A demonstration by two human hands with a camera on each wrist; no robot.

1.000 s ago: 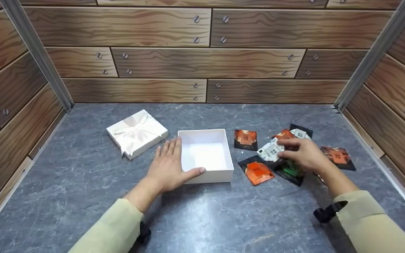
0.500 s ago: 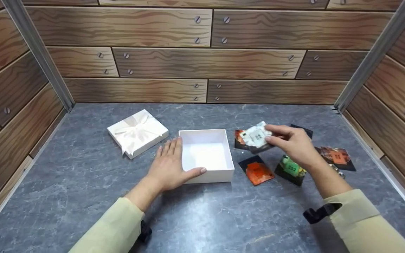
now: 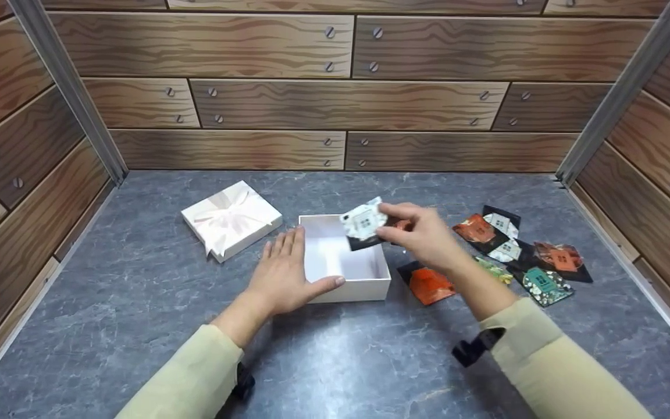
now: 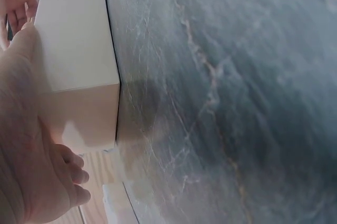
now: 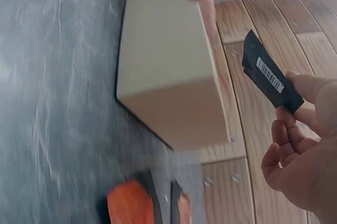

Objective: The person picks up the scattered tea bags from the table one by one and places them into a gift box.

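Observation:
A white open-topped box stands mid-table. My left hand rests against its left side, fingers straight and thumb across the front corner; the left wrist view shows this hand along the box wall. Above the back right part of the box, my right hand pinches a small flat sachet, white and black on its front. In the right wrist view, the dark back of the sachet shows a barcode. The box interior is partly hidden by the sachet.
Left of the box lies a white lid with a ribbon bow. An orange sachet lies just right of the box. Several more sachets, including a green one, lie further right, some overlapping. Plank-patterned walls enclose the table.
My right hand has lifted the white and black sachet from the group at right and carried it left over the box. My left hand stays at the box.

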